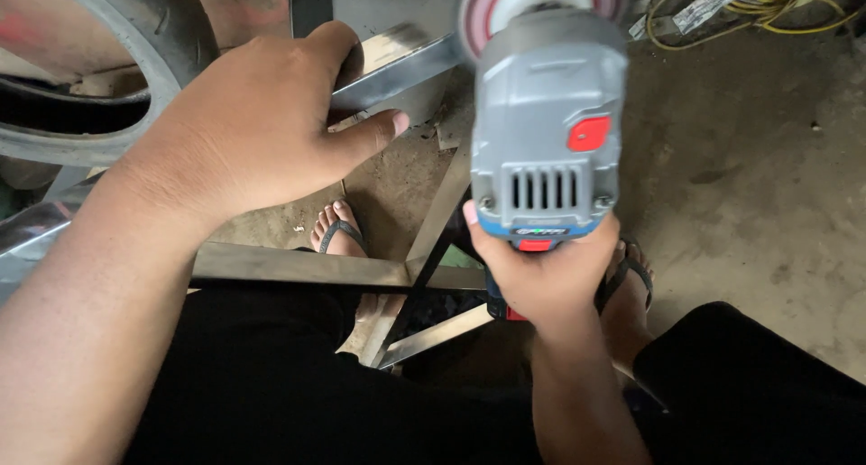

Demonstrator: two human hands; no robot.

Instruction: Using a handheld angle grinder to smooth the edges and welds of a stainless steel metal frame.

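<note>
Our left fingers curl over a bright steel bar, the thumb stretched out beneath it, so our left hand is closed on the bar from above. Our right fingers wrap the handle of a grey angle grinder, and our right hand grips it firmly from below. The grinder has a red switch on its back and a row of vent slots; its red-and-white disc is blurred and sits right at the bar, just beside our left hand, though we cannot tell whether it touches the metal.

The bar belongs to a steel frame whose other members run across below our hands and meet at a diagonal. Under the frame, our feet in flip-flops stand on the concrete floor. A dark tyre lies at the floor's upper left, and yellow cable coils at its upper right.
</note>
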